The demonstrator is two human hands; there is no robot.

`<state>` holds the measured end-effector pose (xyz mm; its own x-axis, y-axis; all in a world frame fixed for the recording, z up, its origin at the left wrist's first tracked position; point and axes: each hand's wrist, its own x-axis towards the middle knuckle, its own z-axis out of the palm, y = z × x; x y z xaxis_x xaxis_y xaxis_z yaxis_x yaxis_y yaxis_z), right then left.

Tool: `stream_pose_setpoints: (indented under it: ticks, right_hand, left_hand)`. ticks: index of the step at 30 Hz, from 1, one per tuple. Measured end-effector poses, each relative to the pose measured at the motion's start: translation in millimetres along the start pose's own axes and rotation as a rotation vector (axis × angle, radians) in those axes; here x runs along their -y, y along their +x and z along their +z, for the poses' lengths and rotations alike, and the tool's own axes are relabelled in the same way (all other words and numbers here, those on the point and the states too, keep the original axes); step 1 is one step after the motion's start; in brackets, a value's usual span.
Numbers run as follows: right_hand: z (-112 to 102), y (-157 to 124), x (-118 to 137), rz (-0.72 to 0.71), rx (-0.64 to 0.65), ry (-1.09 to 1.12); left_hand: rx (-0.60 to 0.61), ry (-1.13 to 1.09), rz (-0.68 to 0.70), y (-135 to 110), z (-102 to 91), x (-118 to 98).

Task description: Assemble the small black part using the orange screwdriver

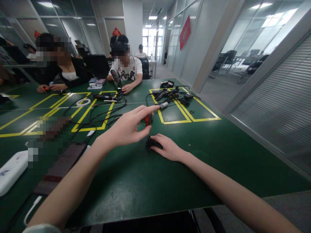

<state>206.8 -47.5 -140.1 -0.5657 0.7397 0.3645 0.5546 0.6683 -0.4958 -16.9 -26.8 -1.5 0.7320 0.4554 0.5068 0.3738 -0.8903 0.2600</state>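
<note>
My left hand hovers over the green table, index finger stretched forward and thumb spread apart from it. In the gap between them shows a small red and black object; whether the hand touches it I cannot tell. Just past the index fingertip lies a grey cylindrical piece. My right hand rests on the table, thumb and fingers closed around a small black part with a short upright peg. The fingers hide much of that part.
Black cables and parts lie in yellow-taped boxes beyond my hands. At left are a white power strip, a dark brown flat case and a white ring. Across the table, one person holds a power drill.
</note>
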Motion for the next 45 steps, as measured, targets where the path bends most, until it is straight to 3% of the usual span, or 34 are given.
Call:
stream_pose_setpoints:
  ticks: [23, 37, 45]
  right_hand:
    - [0.5, -2.0, 0.0, 0.015, -0.006, 0.004]
    - [0.4, -1.0, 0.3, 0.001, -0.009, 0.008]
    - [0.7, -1.8, -0.6, 0.002, -0.004, 0.01]
  left_hand:
    - [-0.005, 0.002, -0.049, -0.1, -1.0, 1.1]
    - [-0.1, -0.019, 0.064, -0.1, 0.4, 0.3]
    - [-0.074, -0.053, 0.057, -0.6, -3.1, 1.8]
